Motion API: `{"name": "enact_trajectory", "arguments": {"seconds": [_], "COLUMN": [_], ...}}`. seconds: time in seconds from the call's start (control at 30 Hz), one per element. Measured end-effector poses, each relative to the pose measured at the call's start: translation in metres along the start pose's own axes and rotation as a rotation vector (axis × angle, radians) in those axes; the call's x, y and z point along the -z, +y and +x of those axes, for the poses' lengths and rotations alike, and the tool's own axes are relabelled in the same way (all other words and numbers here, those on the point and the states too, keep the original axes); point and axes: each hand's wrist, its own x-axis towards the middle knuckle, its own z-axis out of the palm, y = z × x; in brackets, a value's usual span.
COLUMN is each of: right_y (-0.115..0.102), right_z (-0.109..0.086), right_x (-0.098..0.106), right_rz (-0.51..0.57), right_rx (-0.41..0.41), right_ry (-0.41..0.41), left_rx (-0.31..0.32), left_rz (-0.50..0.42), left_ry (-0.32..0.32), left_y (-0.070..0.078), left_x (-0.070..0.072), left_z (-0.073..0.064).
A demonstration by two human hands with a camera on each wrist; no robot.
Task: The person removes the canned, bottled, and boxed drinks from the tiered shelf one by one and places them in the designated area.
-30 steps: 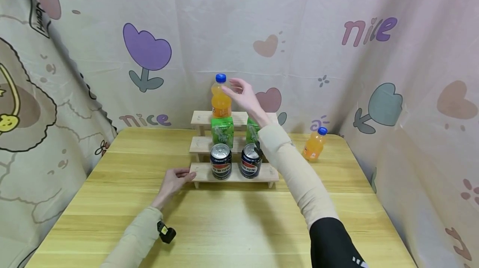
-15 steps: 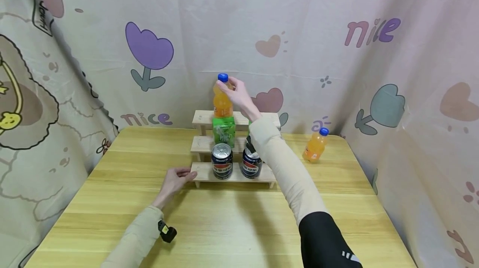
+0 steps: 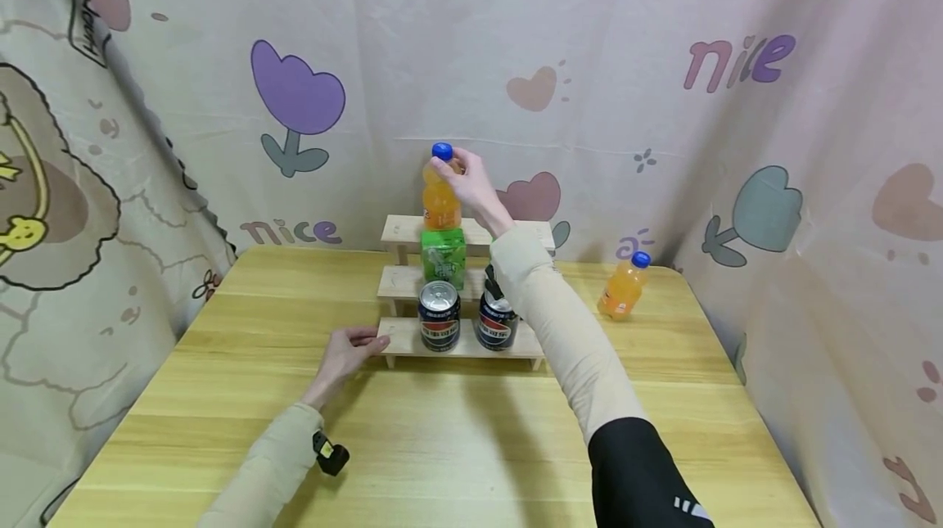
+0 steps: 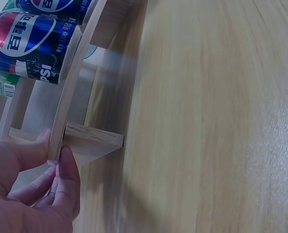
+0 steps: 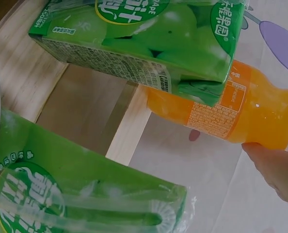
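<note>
Right hand of mine, at the upper middle of the head view, is partly closed: thumb and fingers pinch the orange bottle just below its blue cap, parted only by the bottle's own width. At the lower right of the right wrist view I see just one digit against its side. Left hand, lower left of centre, has thumb and fingers closed on the left end of the wooden rack, and the left wrist view shows the board's edge between them.

The orange bottle looks upright on the top tier, left of its middle, a green carton hiding part of its foot. Two dark cans, the left can and the right can, stand on the lowest tier. A second carton shows at the lower left of the right wrist view.

I judge the step in hand to be setting the bottle in line while I steady the rack. Next, I think, calls for easing my fingers off without tipping it, then reaching for the other bottle, which stands on the table at the right of the frame.
</note>
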Motion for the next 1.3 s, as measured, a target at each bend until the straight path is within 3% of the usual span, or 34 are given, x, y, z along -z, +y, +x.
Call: {"name": "enact_trajectory", "arguments": {"seconds": [0.23, 0.43, 0.87, 1.03, 1.3], "right_y": [0.000, -0.007, -0.010, -0.005, 0.010], "right_z": [-0.002, -0.008, -0.029, -0.037, -0.055], "right_x": [0.005, 0.020, 0.077, 0.098, 0.131], "right_rz": [-0.017, 0.031, -0.013, -0.007, 0.095], "right_rx": [0.034, 0.033, 0.110, 0.090, 0.052], "right_ry": [0.027, 0.077, 0.205, 0.268, 0.396], "left_rx": [-0.008, -0.007, 0.002, 0.012, -0.006], "left_rz": [-0.007, -0.008, 0.022, 0.028, 0.013], "left_ry": [-0.009, -0.007, -0.001, 0.000, -0.006], "left_y": [0.002, 0.002, 0.002, 0.001, 0.000], "left_x": [0.000, 0.000, 0.000, 0.000, 0.001], "left_z": [-0.001, 0.000, 0.000, 0.000, 0.001]}}
